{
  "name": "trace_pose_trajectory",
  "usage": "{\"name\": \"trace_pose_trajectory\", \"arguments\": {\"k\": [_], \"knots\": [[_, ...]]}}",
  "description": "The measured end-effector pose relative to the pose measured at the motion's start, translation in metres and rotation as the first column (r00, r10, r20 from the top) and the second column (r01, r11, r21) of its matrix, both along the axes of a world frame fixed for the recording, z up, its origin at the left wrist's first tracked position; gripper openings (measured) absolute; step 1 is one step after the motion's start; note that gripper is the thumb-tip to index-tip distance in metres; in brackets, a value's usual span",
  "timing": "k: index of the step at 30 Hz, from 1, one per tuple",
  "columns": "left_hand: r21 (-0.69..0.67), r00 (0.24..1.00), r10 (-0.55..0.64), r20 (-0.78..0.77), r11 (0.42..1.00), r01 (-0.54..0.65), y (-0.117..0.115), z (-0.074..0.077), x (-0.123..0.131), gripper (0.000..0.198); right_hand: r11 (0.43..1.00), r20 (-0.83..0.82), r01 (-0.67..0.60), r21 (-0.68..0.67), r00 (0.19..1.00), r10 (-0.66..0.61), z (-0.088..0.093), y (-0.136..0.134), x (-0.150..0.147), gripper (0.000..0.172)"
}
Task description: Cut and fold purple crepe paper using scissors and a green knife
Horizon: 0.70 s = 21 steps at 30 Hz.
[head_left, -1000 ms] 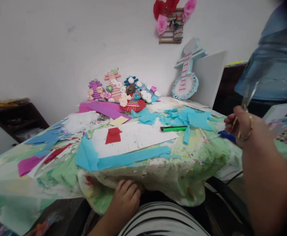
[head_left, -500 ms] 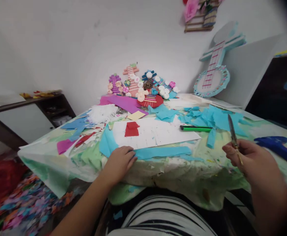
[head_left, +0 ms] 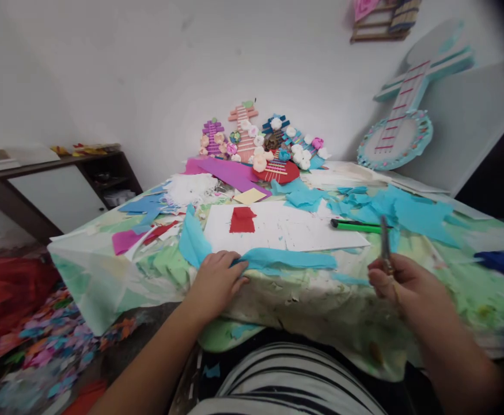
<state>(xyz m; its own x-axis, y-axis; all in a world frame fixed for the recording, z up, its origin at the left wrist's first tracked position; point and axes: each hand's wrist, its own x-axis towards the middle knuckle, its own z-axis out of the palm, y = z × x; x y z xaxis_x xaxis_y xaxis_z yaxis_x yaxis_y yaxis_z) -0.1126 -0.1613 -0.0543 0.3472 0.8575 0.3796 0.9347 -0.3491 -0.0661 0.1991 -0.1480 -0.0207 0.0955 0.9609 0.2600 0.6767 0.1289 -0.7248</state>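
At the table's front edge, my left hand (head_left: 217, 283) lies over a light-blue crepe paper strip (head_left: 295, 259), its fingers curled on the strip. The paper runs out to the right of the hand, and another part of it bends up on the left. My right hand (head_left: 413, 288) is closed round a pair of scissors (head_left: 385, 245), blades up and together, above the table's right front. Behind the strip lies a white board (head_left: 295, 230). A red paper square (head_left: 242, 220) rests on it, and a green utility knife (head_left: 355, 226) lies across its right end.
Crumpled blue crepe paper (head_left: 420, 213) spreads over the right side. White shreds (head_left: 191, 189) and purple paper (head_left: 234, 174) lie at the back left, before small decorated guitars (head_left: 275, 167). A larger guitar (head_left: 394, 138) leans at the back right. A blue tool (head_left: 502, 265) sits far right.
My right hand has moved left with the scissors, closer to the strip. The left hand stays on the paper, which now looks slightly raised and creased beside it. The view has shifted a little.
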Motion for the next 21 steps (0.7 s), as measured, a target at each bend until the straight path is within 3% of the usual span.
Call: {"name": "trace_pose_trajectory", "arguments": {"k": [3, 6, 9, 12, 18, 21], "knots": [[-0.012, 0.998, -0.062, 0.016, 0.998, 0.062, -0.004, 0.001, 0.003, 0.018, 0.983, 0.187, -0.177, -0.055, 0.965, 0.184, -0.003, -0.002, -0.023, 0.030], [0.009, 0.997, -0.078, 0.006, 0.997, 0.078, -0.009, 0.004, 0.008, 0.019, 0.939, 0.359, -0.345, -0.005, 0.875, 0.324, -0.006, -0.001, -0.046, 0.023], [0.021, 0.997, -0.078, -0.025, 0.997, 0.078, -0.011, 0.004, 0.013, 0.017, 0.863, 0.384, -0.499, 0.080, 0.814, 0.435, -0.010, 0.003, -0.065, 0.014], [0.031, 0.996, -0.091, 0.008, 0.995, 0.091, -0.011, 0.004, 0.014, 0.015, 0.806, 0.388, -0.577, 0.129, 0.778, 0.494, -0.013, 0.011, -0.079, 0.018], [0.087, 0.945, -0.187, 0.269, 0.982, 0.170, -0.021, 0.009, 0.011, 0.020, 0.708, 0.355, -0.664, 0.242, 0.739, 0.572, -0.007, 0.018, -0.101, 0.020], [0.130, 0.854, -0.175, 0.490, 0.983, 0.127, -0.030, 0.009, 0.020, 0.020, 0.717, 0.296, -0.677, 0.169, 0.728, 0.618, -0.001, 0.010, -0.112, 0.022]]}}
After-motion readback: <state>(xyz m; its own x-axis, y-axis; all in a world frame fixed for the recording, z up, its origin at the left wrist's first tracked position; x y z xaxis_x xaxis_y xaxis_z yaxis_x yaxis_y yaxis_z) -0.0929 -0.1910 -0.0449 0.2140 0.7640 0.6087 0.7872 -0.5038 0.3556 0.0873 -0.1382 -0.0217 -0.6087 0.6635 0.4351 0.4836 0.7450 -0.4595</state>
